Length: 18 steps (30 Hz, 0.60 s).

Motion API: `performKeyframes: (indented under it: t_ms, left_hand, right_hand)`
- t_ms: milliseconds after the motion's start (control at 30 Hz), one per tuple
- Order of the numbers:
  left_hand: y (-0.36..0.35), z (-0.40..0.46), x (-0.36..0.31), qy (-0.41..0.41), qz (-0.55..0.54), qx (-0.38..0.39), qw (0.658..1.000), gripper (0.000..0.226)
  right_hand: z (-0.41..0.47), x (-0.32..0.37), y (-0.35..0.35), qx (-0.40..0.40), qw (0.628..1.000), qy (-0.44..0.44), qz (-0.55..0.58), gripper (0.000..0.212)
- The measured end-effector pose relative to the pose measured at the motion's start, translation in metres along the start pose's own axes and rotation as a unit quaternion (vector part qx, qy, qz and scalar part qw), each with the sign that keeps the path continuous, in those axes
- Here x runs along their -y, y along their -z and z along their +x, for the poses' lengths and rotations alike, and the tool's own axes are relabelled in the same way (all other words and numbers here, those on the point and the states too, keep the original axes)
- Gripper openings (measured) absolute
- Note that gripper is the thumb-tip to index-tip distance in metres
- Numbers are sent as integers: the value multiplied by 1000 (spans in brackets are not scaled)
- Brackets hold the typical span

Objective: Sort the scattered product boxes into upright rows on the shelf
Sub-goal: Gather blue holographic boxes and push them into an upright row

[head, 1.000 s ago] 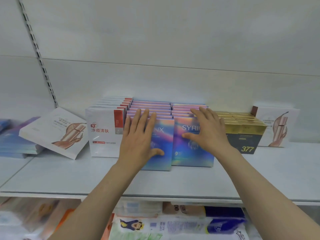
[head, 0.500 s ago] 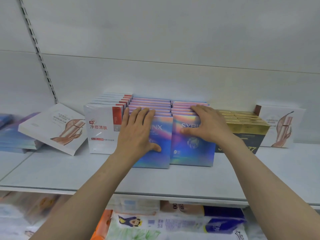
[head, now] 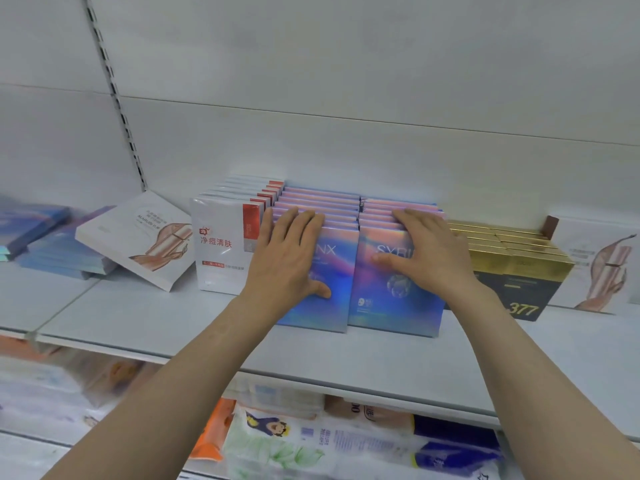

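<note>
On the white shelf (head: 145,317), far left, blue boxes (head: 59,251) lie flat in a stack, with a white box with a figure drawing (head: 138,240) leaning tilted on them. Next stands an upright row of white-and-red boxes (head: 225,251). The left hand (head: 287,258) lies flat, fingers straight, on the left row of iridescent boxes (head: 322,299); the right hand (head: 426,251) rests likewise, fingers spread, on the right iridescent row (head: 391,296). Beside it stands a row of gold-and-black boxes (head: 519,268), then another white figure-drawing box (head: 602,271), upright.
</note>
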State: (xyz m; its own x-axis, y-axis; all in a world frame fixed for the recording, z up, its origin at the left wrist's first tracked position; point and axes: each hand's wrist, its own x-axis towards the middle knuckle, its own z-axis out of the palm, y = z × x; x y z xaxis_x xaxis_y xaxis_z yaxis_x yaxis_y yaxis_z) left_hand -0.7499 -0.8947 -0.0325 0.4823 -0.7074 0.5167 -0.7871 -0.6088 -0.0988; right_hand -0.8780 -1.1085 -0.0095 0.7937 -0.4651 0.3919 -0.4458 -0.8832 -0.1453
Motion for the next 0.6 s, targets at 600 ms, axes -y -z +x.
performKeyframes:
  t_ms: [600]
  left_hand:
    - [77,-23,89,-19,-291,10,956,100]
  right_hand:
    - [-4,143,62,-19,999,29,9,66]
